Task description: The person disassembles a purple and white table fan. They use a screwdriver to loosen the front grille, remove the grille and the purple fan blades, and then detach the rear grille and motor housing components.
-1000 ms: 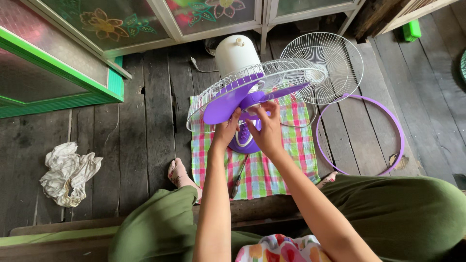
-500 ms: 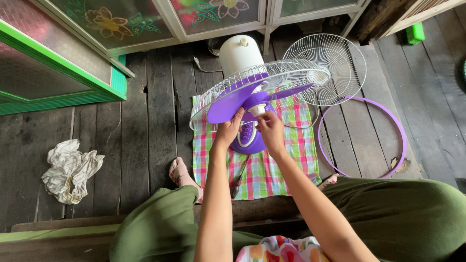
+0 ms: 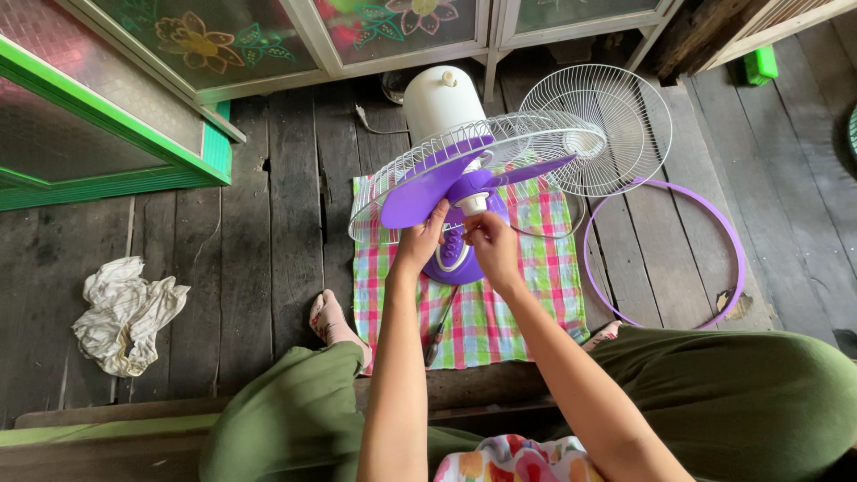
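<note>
- Right hand [image 3: 494,248]: fingers curled, fingertips pinching the small white cap [image 3: 474,203] at the hub of the purple fan blade [image 3: 428,183].
- Left hand [image 3: 423,239]: fingers closed against the lower edge of the purple fan blade, just beside the hub; the thumb is hidden behind the hand, so the exact grip cannot be told.
- Purple fan blade: seated inside the white rear grille [image 3: 464,161], tilted toward the camera. The far part of the blade is screened by the grille wires.
- Purple fan base [image 3: 451,259]: stands on the checked cloth [image 3: 486,312], largely covered by both hands.
- White motor housing [image 3: 442,100]: rises behind the rear grille; its lower part is hidden.
- Loose front grille [image 3: 616,134]: lies on the plank floor [image 3: 268,250] to the right, its near edge overlapped by the rear grille.
- Purple ring [image 3: 714,223]: lies flat on the floor beside the cloth; its near edge is cut off by the person's green-clad knee [image 3: 741,393].
- Thin dark tool [image 3: 439,326] on the cloth: too small to identify.
- Crumpled white rag [image 3: 120,312]: lies well apart, to the left.
- Change from the earlier frames: the right hand has shifted from the blade edge to the hub cap; the left hand remains on the blade.
</note>
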